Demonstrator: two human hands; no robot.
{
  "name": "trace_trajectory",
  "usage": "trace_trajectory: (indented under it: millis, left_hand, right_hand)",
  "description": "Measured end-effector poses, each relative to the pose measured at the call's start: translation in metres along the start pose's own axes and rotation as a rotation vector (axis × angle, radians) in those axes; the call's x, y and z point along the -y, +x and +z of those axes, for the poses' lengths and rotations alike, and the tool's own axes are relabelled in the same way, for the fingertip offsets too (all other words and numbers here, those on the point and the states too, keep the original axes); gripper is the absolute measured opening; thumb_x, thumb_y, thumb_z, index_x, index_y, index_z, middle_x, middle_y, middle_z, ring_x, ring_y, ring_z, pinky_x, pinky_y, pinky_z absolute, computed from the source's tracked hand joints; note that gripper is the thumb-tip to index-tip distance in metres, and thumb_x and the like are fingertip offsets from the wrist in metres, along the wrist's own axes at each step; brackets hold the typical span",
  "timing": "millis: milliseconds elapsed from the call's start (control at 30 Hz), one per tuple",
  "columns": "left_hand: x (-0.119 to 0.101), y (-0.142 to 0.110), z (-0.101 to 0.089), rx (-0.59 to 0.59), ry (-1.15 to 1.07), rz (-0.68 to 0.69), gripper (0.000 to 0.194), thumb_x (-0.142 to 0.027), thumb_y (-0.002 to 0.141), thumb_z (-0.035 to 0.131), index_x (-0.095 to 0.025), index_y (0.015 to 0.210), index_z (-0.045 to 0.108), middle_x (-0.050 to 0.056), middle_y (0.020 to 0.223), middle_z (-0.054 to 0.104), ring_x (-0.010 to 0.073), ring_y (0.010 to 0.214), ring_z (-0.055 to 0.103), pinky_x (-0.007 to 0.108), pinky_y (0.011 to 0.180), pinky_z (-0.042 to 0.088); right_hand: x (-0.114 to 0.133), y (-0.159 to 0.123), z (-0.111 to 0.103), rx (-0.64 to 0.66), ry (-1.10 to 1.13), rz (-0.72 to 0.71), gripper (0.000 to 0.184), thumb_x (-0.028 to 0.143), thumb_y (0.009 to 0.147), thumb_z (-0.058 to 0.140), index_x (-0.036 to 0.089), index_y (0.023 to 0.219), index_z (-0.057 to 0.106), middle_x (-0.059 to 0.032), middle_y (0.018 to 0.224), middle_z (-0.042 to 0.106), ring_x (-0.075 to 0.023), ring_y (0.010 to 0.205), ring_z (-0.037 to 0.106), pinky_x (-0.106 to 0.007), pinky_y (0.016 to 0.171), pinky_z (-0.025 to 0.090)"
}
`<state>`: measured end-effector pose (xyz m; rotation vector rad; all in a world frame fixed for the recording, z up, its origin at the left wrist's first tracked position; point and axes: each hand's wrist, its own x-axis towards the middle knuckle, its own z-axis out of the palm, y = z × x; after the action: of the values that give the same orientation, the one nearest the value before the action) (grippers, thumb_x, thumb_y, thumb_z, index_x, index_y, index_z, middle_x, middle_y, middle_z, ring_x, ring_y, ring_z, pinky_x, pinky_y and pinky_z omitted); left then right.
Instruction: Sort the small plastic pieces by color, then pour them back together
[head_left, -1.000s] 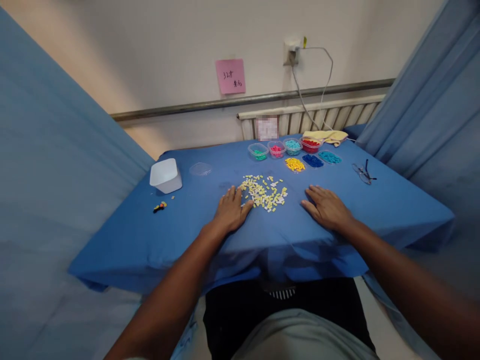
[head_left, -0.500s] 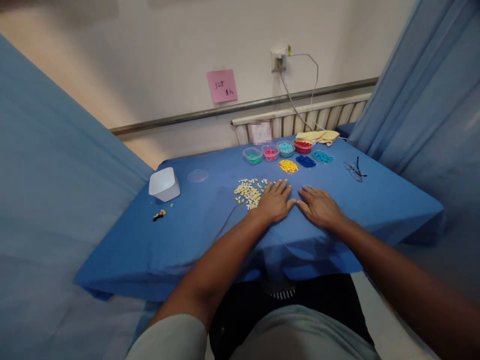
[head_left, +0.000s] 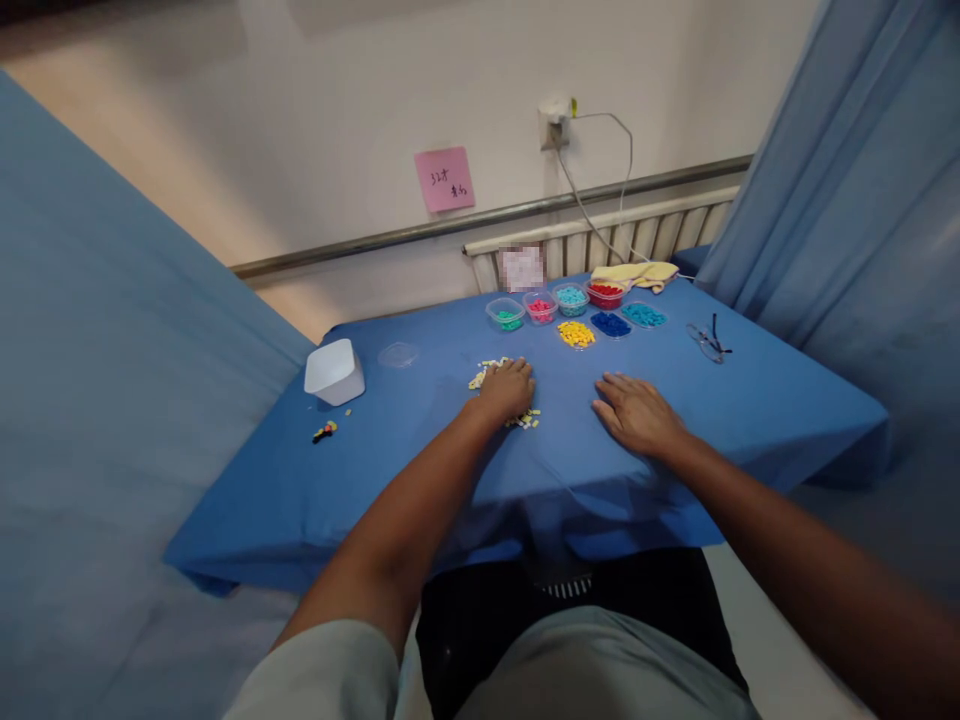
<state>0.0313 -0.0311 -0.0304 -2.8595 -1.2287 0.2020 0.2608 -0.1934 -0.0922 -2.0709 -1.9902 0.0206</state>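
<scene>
My left hand (head_left: 508, 390) lies palm down over a pile of small pale yellow and white pieces (head_left: 480, 379), its fingers slightly bent. Some of the pile is hidden beneath the palm, and loose pieces (head_left: 525, 419) show just below the hand. To the right, my right hand (head_left: 637, 412) rests flat on the blue cloth with its fingers stretched out and nothing in them. Beyond the hands sits a shallow clear tray of yellow pieces (head_left: 576, 334).
Along the back are tubs of green (head_left: 508, 320), pink (head_left: 540, 310), light blue (head_left: 572, 298) and red pieces (head_left: 604, 294), plus dark blue (head_left: 611, 324) and teal pieces (head_left: 644, 315). Glasses (head_left: 709, 342) lie right. A white box (head_left: 334, 373) and clear lid (head_left: 398, 355) stand left.
My left hand has moved left, from beside the right hand onto the pale pieces. The right hand has stayed in place.
</scene>
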Motion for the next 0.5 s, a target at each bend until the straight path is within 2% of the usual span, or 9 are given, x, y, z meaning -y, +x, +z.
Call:
trace_trajectory:
  millis: [133,300,400,500]
  left_hand:
    - [0.006,-0.036,-0.001,-0.001,-0.032,-0.012,0.059,-0.041,0.120,0.033,-0.013,0.168,0.052,0.018,0.184,0.038,0.0348,0.170,0.039,0.060,0.138,0.031]
    - [-0.012,-0.075,0.015,0.004,-0.141,0.087,0.082,-0.063,0.119,0.031,-0.009,0.180,0.034,0.018,0.189,0.022,0.0356,0.178,0.018,0.057,0.143,0.020]
    - [-0.023,-0.083,0.025,0.024,-0.156,0.137,0.081,-0.063,0.119,0.032,-0.011,0.182,0.031,0.014,0.190,0.020,0.0333,0.179,0.013,0.055,0.144,0.018]
    - [-0.023,-0.081,0.028,-0.009,-0.129,0.120,0.073,-0.054,0.120,0.033,-0.014,0.181,0.034,0.011,0.190,0.022,0.0324,0.179,0.015,0.058,0.145,0.015]
  right_hand:
    - [-0.003,0.000,0.004,-0.013,0.005,0.000,0.061,0.047,0.119,0.040,0.013,0.163,0.064,-0.0213,0.174,0.056,-0.0384,0.164,0.051,-0.059,0.134,0.039]
    - [-0.008,0.001,0.005,-0.023,-0.017,-0.021,0.063,0.050,0.119,0.038,0.013,0.162,0.064,-0.0218,0.172,0.058,-0.0387,0.161,0.053,-0.059,0.132,0.041]
    - [-0.010,0.000,0.006,-0.019,-0.036,-0.025,0.064,0.049,0.119,0.036,0.012,0.162,0.064,-0.0219,0.172,0.058,-0.0391,0.160,0.054,-0.059,0.132,0.042]
    - [-0.012,0.000,0.009,-0.024,-0.052,-0.031,0.064,0.049,0.119,0.036,0.012,0.162,0.064,-0.0216,0.171,0.059,-0.0386,0.161,0.054,-0.058,0.132,0.043]
